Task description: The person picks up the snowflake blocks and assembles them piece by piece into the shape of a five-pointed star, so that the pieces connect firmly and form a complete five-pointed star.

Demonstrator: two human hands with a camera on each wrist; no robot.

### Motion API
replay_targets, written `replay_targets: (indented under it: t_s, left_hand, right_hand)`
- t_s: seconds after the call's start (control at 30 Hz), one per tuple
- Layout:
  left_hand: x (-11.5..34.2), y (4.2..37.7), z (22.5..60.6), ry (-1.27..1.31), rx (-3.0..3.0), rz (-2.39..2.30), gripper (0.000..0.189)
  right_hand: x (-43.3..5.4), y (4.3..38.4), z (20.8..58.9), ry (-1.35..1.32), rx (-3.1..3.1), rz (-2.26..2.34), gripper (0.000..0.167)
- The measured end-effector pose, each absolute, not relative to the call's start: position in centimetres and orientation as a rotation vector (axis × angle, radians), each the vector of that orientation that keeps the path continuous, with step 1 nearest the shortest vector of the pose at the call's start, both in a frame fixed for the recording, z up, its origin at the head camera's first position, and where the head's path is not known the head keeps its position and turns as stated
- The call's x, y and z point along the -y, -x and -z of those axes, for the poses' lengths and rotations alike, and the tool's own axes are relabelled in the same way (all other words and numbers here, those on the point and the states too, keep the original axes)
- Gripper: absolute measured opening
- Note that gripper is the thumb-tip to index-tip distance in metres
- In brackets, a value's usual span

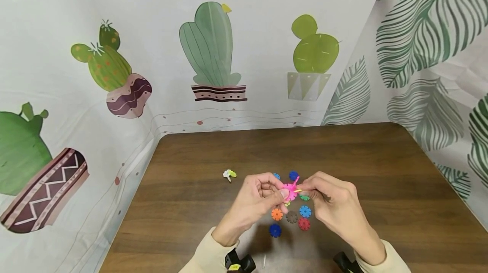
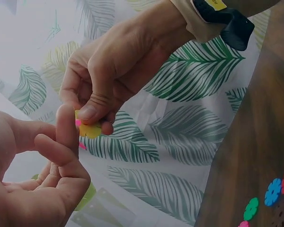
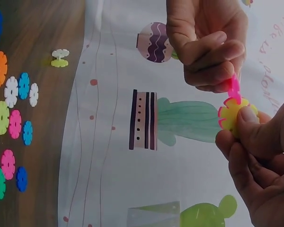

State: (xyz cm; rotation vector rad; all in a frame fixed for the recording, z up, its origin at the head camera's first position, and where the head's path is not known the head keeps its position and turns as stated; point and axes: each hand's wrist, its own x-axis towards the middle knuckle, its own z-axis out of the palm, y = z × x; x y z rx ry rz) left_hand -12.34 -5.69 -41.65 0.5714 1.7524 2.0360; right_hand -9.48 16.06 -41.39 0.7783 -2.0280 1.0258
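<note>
Pink disc (image 3: pixel 235 88) pinched in left hand (image 1: pixel 256 199), seemingly touching yellow disc (image 3: pixel 230 113) right hand (image 1: pixel 337 205) pinches.

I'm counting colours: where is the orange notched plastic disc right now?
In the head view, the orange notched plastic disc lies on the brown table, just left of the dark brown notched disc and above a dark blue notched disc.

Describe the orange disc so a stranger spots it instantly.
On the wooden table, find the notched discs near the left hand. In the head view, the orange disc lies just left of the brown disc and above a dark blue disc. It's the only orange one visible.
</note>
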Motion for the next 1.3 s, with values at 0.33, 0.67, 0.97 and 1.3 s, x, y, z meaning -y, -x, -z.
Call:
replay_targets:
  t_s: [0.33,0.67,0.97,1.3]
  left_hand:
    - [5.7,12.3,41.6,-0.601,-1.810,-2.054,0.016]
    - [7.5,13.1,41.7,-0.453,-1.963,-2.072,0.018]
    - [10.7,13.2,43.8,-0.274,-2.062,-2.052,0.023]
    - [14.8,13.7,48.1,-0.097,-2.152,-1.919,0.025]
  right_hand:
    - [-16.0,9.4,41.6,-0.750,2.085,-1.089,0.042]
    - [-17.7,9.9,43.6,-0.577,2.426,-1.061,0.036]
    - [-19.6,11.0,49.8,-0.668,3.031,-0.931,0.023]
    - [-18.9,11.1,51.7,-0.579,3.072,-0.729,0.031]
